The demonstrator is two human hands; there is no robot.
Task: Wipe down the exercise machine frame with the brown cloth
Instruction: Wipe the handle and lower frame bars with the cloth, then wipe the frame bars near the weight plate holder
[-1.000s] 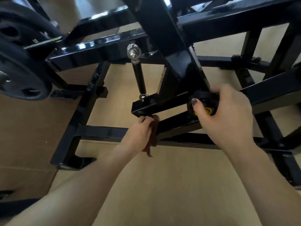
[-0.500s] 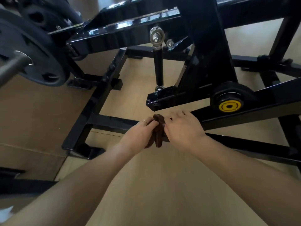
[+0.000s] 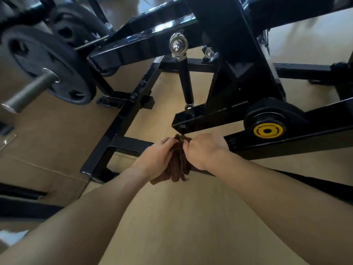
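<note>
Both your left hand (image 3: 159, 156) and right hand (image 3: 203, 150) gripped the bunched brown cloth (image 3: 177, 165), just near of the frame (image 3: 200, 116); the right had left the yellow-capped pivot (image 3: 266, 131). Likely regripping before wiping.

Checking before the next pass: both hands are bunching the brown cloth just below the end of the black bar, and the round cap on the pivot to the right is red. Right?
Not quite: the head view shows the pivot cap is yellow, not red. The rest holds: the left hand and right hand both grip the brown cloth just below the end of the black bar.
</note>
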